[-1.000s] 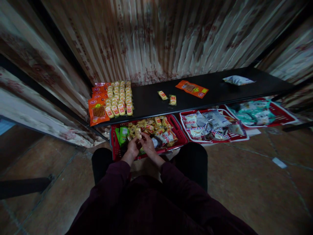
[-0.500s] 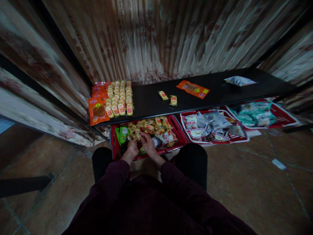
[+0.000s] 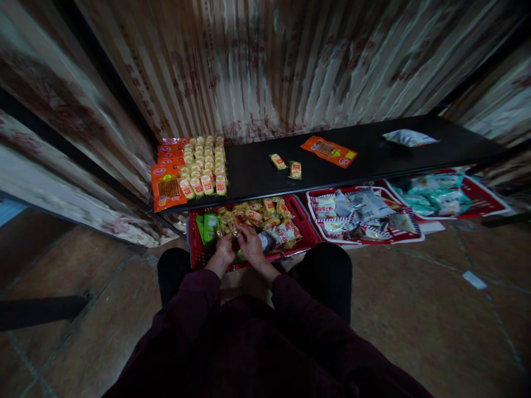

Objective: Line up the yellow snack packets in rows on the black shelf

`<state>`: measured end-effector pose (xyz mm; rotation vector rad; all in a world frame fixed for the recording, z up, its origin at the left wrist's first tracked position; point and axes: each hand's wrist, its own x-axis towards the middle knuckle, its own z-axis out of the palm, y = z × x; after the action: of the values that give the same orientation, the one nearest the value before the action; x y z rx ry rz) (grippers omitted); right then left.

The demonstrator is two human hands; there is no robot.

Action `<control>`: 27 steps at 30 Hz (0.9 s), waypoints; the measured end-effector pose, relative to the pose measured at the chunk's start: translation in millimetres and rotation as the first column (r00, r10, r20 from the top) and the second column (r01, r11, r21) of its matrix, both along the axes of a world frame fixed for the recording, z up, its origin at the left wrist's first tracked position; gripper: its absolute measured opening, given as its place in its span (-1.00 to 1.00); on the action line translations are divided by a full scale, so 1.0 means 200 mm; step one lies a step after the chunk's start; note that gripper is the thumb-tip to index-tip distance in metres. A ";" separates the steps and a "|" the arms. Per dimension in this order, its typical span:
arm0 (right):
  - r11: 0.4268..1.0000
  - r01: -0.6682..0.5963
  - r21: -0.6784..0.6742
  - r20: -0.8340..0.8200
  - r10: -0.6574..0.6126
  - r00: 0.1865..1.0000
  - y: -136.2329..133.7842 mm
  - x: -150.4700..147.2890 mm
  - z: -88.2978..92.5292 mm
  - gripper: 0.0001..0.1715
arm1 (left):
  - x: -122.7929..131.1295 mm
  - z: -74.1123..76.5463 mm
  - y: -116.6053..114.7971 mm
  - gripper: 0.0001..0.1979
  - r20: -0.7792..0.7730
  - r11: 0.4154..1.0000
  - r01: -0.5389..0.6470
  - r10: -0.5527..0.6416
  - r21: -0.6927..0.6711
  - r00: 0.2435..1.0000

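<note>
Both my hands are together over a red basket (image 3: pixel 307 229) on the floor, which is full of small yellow snack packets (image 3: pixel 265 209). My left hand (image 3: pixel 224 250) and my right hand (image 3: pixel 251 243) have their fingers curled around a few small yellow packets (image 3: pixel 230 223) held between them. A green packet (image 3: pixel 209 225) lies at the basket's left side. Above the basket runs a low black shelf (image 3: pixel 373 157) with neat rows of yellow packets (image 3: pixel 204 166) and orange packets (image 3: pixel 166 185) at its left end.
Two loose yellow packets (image 3: pixel 286 165), an orange packet (image 3: pixel 329 150) and a pale bag (image 3: pixel 409 137) lie on the shelf. Under the shelf to the right stand a red basket of white bags (image 3: pixel 360 209) and a red basket of teal bags (image 3: pixel 440 190). A curtain hangs behind; the floor is brown tile.
My hands have stayed over the basket, shifting the small packets between the fingers. The view has barely moved.
</note>
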<state>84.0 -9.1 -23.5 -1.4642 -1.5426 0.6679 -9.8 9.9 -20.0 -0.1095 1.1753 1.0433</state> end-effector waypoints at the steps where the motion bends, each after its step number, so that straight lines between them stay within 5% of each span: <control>1: 1.000 -0.002 0.001 0.007 0.002 1.000 0.00 0.00 0.00 -0.60 | 0.00 0.00 0.00 -0.90 -0.006 1.000 -0.002 0.002 -0.006 1.000; 10: 0.988 -0.105 0.116 0.181 0.083 0.980 -0.03 0.02 0.07 -0.52 | 0.02 0.03 0.01 -0.87 0.013 0.999 -0.024 0.023 0.021 1.000; 18: 0.996 -0.086 0.040 0.300 0.070 0.951 -0.04 0.04 0.05 -0.57 | 0.04 0.07 -0.02 -0.97 -0.113 0.998 0.031 -0.025 0.050 0.993; 27: 1.000 -0.008 -0.017 0.167 0.010 0.986 -0.04 0.02 0.00 -0.60 | 0.05 0.07 -0.05 -0.97 -0.224 0.988 -0.044 0.076 0.145 0.972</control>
<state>88.3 -16.2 -24.0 -1.5593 -1.6755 0.5759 -0.7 0.6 -6.4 0.0886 1.3086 1.2121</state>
